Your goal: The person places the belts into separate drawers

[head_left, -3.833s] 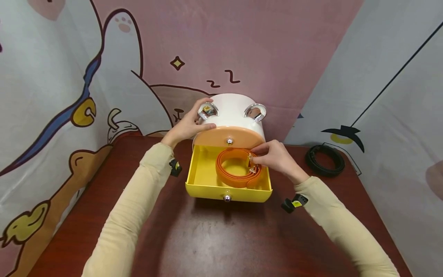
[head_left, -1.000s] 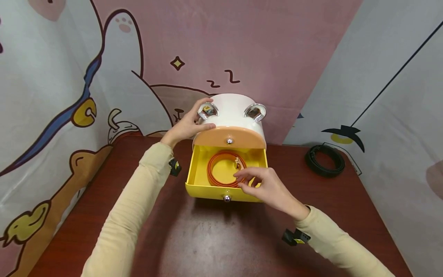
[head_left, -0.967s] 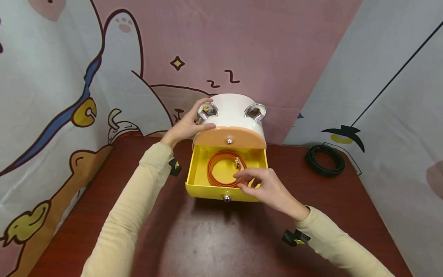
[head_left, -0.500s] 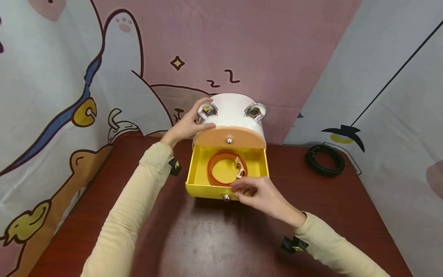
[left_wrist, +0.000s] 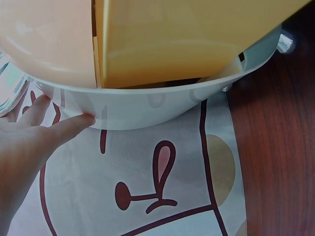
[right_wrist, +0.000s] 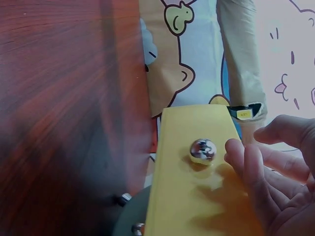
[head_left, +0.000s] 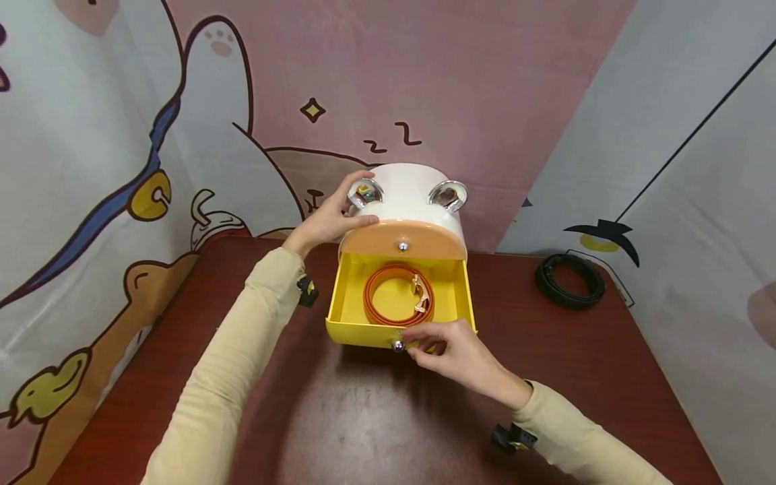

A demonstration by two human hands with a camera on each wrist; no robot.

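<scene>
A white storage box (head_left: 406,190) with two silver ear-shaped rings has a peach upper drawer (head_left: 376,240) pushed in and a yellow lower drawer (head_left: 358,333) pulled out. An orange belt (head_left: 374,306) with a shiny metal buckle lies coiled in the yellow drawer. My left hand (head_left: 327,219) rests on the box's upper left side, by the left ear ring; the left wrist view shows fingertips on the white shell. Beside the yellow drawer's silver knob (right_wrist: 203,151), my right hand (head_left: 457,353) has loosely bent fingers, apart from the knob in the right wrist view.
A coiled black belt (head_left: 568,280) lies at the right rear of the dark red-brown table (head_left: 364,424). A cloth printed with cartoons (head_left: 485,81) hangs right behind the table and along its sides.
My right hand let go of the orange belt's buckle and moved down to the drawer's front by the knob. The belt sits further left in the drawer. My left hand stayed in place.
</scene>
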